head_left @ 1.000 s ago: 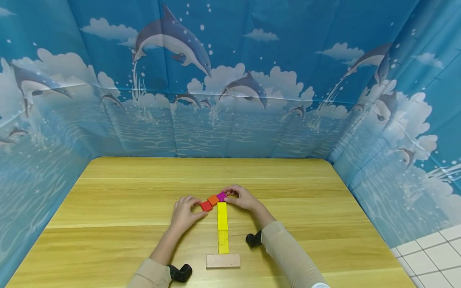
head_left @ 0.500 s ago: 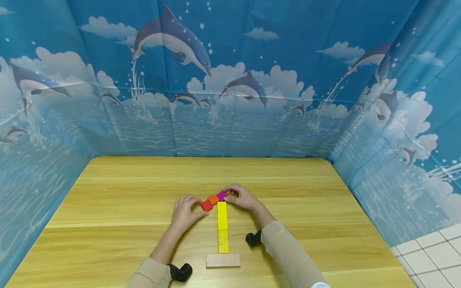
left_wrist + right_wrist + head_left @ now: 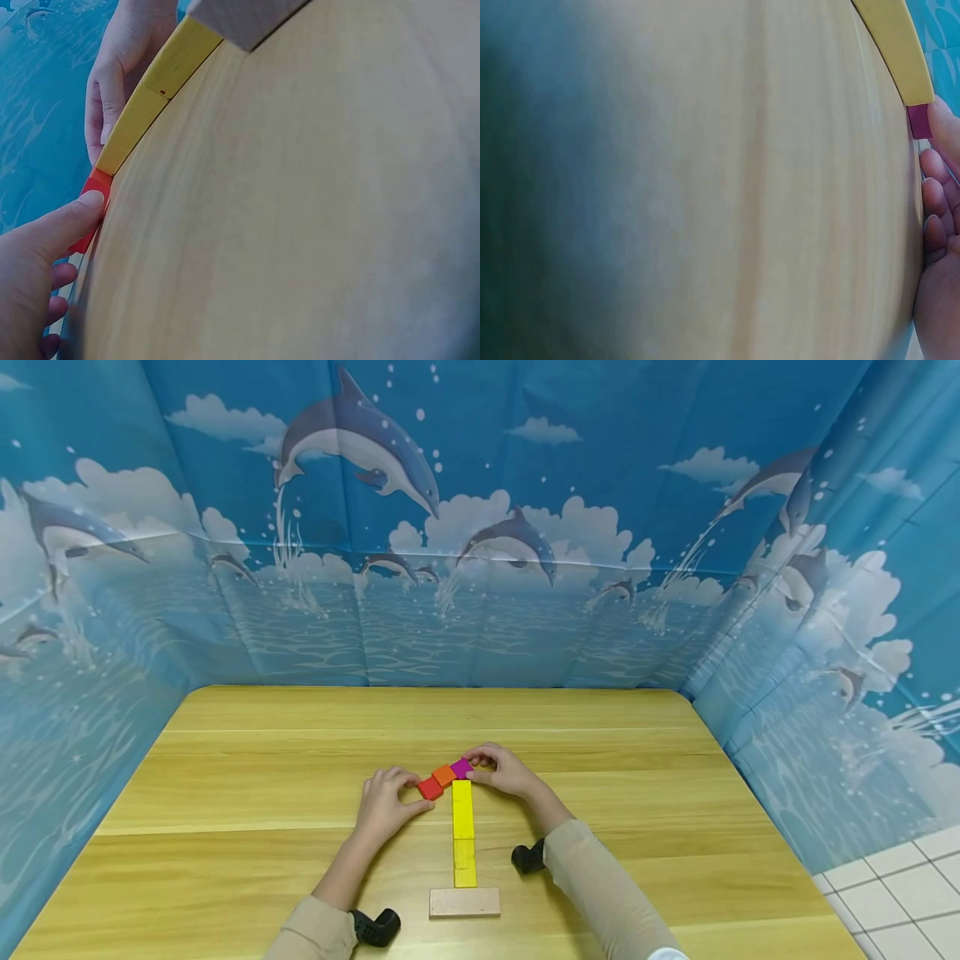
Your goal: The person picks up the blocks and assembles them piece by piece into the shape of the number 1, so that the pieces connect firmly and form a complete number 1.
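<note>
Three small blocks form a slanted row in the head view: a red block [image 3: 430,789], an orange block [image 3: 444,776] and a purple block [image 3: 461,769]. My left hand [image 3: 385,808] pinches the red block between thumb and fingers at the row's lower left end. At the upper right end, my right hand [image 3: 505,774] pinches the purple block. In the left wrist view my thumb lies against the red block [image 3: 96,187]. Two yellow blocks [image 3: 463,810] lie end to end below the row. The purple block [image 3: 919,121] shows beside my right thumb in the right wrist view.
A pale wooden block [image 3: 465,903] lies crosswise at the near end of the yellow blocks. All this is on a wooden table [image 3: 637,760]. A dolphin-printed curtain [image 3: 480,610] stands along the back and sides. Black wrist pieces [image 3: 377,928] are on both forearms.
</note>
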`<state>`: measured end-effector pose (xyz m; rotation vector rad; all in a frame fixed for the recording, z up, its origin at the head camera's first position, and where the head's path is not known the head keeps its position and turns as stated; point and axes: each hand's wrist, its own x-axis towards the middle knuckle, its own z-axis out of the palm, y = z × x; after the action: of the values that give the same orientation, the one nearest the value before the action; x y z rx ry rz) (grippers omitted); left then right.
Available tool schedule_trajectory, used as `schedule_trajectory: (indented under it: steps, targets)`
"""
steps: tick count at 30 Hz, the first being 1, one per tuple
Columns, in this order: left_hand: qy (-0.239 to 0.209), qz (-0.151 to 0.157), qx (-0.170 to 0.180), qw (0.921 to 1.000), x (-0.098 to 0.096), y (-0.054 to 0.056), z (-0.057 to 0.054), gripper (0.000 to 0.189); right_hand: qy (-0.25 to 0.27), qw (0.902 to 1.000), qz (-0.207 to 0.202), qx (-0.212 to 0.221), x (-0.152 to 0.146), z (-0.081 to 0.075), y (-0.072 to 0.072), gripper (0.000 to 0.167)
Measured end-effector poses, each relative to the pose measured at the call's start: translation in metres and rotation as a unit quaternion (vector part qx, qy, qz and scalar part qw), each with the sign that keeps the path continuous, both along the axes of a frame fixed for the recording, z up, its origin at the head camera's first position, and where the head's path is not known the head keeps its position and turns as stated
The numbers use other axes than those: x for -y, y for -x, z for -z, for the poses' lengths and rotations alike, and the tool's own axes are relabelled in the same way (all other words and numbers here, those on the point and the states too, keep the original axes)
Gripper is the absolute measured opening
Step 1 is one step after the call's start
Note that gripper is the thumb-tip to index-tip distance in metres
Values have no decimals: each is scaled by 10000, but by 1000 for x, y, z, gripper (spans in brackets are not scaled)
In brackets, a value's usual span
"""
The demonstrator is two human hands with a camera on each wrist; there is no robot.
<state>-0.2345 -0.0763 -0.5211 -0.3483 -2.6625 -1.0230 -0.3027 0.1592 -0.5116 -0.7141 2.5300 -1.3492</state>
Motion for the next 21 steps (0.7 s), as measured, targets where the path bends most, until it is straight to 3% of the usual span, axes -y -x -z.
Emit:
schedule_trajectory:
  steps: [6, 11, 16, 21]
  targets:
    - [-45, 38, -14, 10000, 0, 0, 0, 39, -72, 9999, 78, -6, 1, -3, -2, 29]
    - [-190, 90, 0, 9998, 2, 2, 2, 40, 46, 10000, -80, -31, 4, -22, -14, 30]
    - [-404, 147, 123, 9990, 8, 0, 1, 43, 110, 9995, -70, 304, 3, -33, -21, 33]
    - [-541, 233, 361, 9976, 19, -6, -6, 44, 417, 9973, 72, 597, 1, -32, -22, 34]
